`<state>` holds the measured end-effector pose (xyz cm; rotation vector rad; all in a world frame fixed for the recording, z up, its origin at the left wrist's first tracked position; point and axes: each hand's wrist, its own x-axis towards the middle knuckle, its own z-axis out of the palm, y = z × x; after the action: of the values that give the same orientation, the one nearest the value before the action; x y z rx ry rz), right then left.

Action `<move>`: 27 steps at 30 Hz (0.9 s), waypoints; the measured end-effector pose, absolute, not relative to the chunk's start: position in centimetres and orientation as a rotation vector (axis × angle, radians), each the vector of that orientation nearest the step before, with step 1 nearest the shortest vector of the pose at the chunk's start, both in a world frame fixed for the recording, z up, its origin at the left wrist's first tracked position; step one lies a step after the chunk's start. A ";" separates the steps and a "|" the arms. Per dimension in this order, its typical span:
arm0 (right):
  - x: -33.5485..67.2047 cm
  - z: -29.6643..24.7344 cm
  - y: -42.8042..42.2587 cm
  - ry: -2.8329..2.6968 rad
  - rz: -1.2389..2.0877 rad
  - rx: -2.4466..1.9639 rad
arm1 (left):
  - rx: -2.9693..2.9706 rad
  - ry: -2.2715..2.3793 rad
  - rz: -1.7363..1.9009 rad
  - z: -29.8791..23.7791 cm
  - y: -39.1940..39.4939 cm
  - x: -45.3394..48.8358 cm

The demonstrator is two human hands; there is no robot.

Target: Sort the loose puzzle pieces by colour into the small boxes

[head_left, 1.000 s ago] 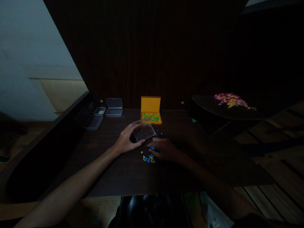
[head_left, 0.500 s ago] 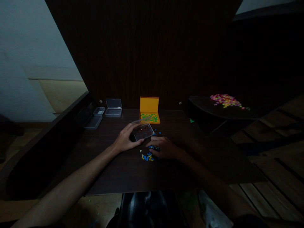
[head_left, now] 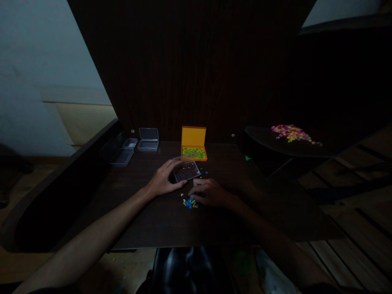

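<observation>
My left hand [head_left: 163,181] grips the left side of a small clear plastic box [head_left: 186,171] with dark red bits in it, tilted on the dark table [head_left: 159,220]. My right hand [head_left: 210,192] rests just right of it, fingers curled down over a small heap of blue and yellow pieces [head_left: 190,202]. What those fingers hold is hidden in the dim light. Several blue bits [head_left: 203,173] lie loose beside the box.
An open yellow case [head_left: 194,143] with green pieces stands behind the clear box. Three clear boxes [head_left: 136,145] sit at the back left. A heap of pink and yellow pieces [head_left: 290,132] lies on a dark side surface at right. A dark panel rises behind the table.
The hands have hardly moved; my right hand has curled slightly tighter over the blue and yellow pieces. The view has shifted a little.
</observation>
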<state>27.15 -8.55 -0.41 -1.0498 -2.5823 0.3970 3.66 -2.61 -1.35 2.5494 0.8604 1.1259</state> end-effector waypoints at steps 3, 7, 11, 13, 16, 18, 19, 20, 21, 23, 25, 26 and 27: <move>27.2 -0.5 -8.5 -2.570 0.376 -1.049 | 2.568 0.849 1.131 -1.3 -2.6 3.6; 27.3 -0.9 -8.2 -2.507 0.349 -1.036 | 2.567 0.859 1.132 -1.3 -2.5 3.6; 27.4 -1.2 -8.0 -2.445 0.330 -1.090 | 2.568 0.858 1.118 -1.1 -2.5 3.7; 27.4 -1.3 -7.9 -2.444 0.333 -1.093 | 2.570 0.849 1.125 -1.1 -2.5 3.7; 27.4 -1.5 -7.8 -2.472 0.344 -1.065 | 2.573 0.832 1.128 -1.3 -2.3 3.7; 27.5 -1.5 -7.7 -2.491 0.350 -1.049 | 2.572 0.821 1.125 -1.5 -2.1 3.8; 27.4 -1.5 -7.7 -2.498 0.354 -1.041 | 2.570 0.817 1.122 -1.6 -2.1 3.8; 27.4 -1.4 -7.7 -2.505 0.354 -1.035 | 2.566 0.818 1.123 -1.6 -2.0 3.9; 27.4 -1.3 -7.7 -2.513 0.352 -1.035 | 2.560 0.821 1.120 -1.7 -2.0 3.9; 27.2 -1.1 -7.9 -2.532 0.341 -1.050 | 2.547 0.831 1.121 -1.7 -1.9 4.0; 27.1 -0.9 -8.1 -2.554 0.328 -1.089 | 2.532 0.837 1.126 -1.7 -1.9 4.1; 27.0 -0.9 -8.2 -2.566 0.322 -1.105 | 2.526 0.837 1.133 -1.7 -1.9 4.1; 26.9 -0.9 -8.2 -2.575 0.315 -1.117 | 2.520 0.836 1.140 -1.7 -1.9 4.1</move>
<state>26.92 -8.24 -0.93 -1.1169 -2.5752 0.3147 4.15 -1.89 -1.71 2.5203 0.8361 1.1400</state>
